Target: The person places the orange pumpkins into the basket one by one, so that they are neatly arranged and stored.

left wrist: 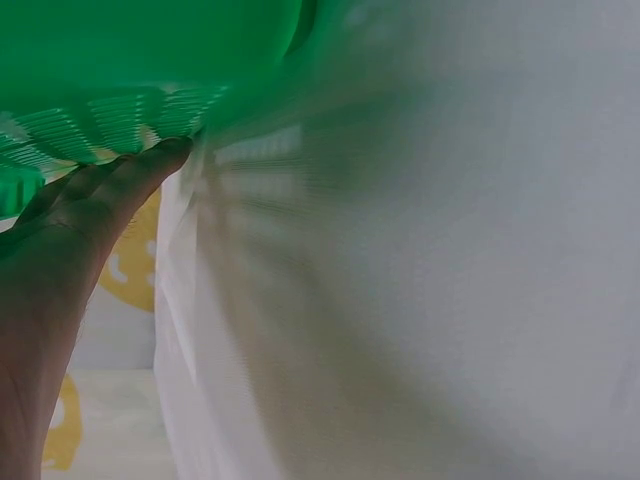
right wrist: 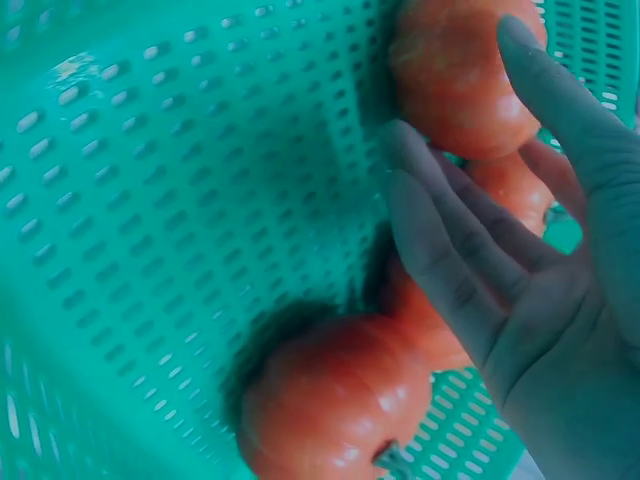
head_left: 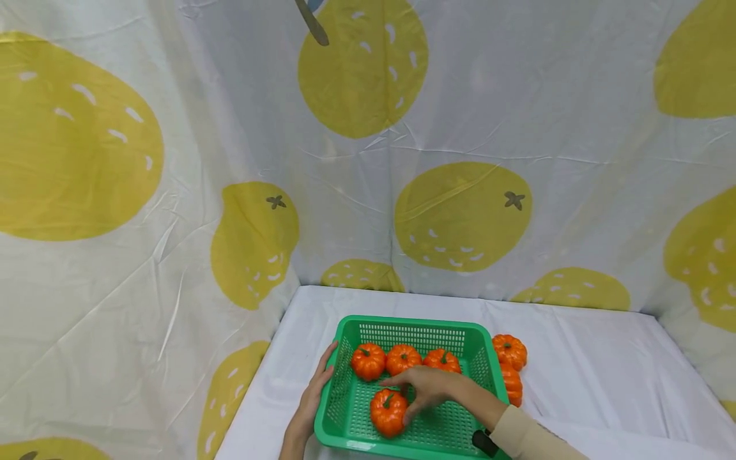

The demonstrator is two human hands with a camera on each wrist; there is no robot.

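At the left, the left hand (head_left: 309,402) rested against the outside of the green basket (head_left: 411,321), its fingers extended along the wall. Inside, the front pumpkin (head_left: 387,416) sat alone on the basket floor, roundish with no clear long axis, stem up; behind it stood a row of three pumpkins (head_left: 368,361). The right hand, (head_left: 432,386) the nearer one, hung over the basket, thumb and fingers apart; the front pumpkin lay nearside and left of them, its right side next to the thumb. Contact could not be told. Rightmost, two pumpkins (head_left: 510,351) lay beside the basket on the worktop (head_left: 604,383).
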